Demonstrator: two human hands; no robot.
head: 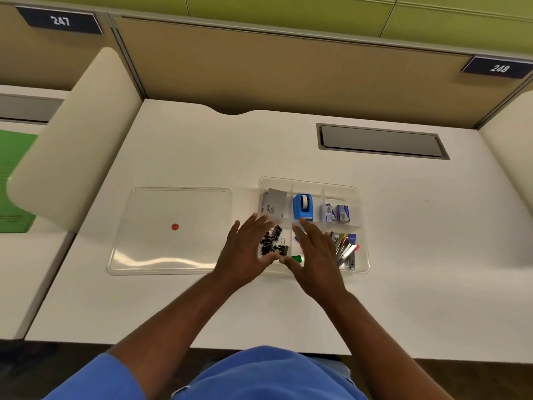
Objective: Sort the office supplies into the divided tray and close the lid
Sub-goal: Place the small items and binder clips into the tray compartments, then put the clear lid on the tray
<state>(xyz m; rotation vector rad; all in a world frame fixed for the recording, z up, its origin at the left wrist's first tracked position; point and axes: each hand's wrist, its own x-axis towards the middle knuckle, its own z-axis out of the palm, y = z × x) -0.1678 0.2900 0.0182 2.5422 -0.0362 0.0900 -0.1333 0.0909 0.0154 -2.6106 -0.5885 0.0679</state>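
Note:
A clear divided tray [364, 226] sits on the white desk. It holds white cards [274, 204], a blue tape dispenser [302, 207], small staple boxes [337, 212], black binder clips [275, 241], a green item [297, 258] and several markers and a stapler [347, 249]. The clear lid [173, 249] lies flat to the tray's left, with a small red dot [175, 226] on it. My left hand [245, 252] hovers over the binder clips with fingers spread. My right hand [314, 255] is spread over the tray's front middle compartment. Neither hand holds anything.
A grey cable hatch [380, 141] is set into the desk behind the tray. Cream dividers [75, 145] stand on both sides of the desk, with a green folder [14, 180] on the neighbouring desk at left. A tan partition rises at the back.

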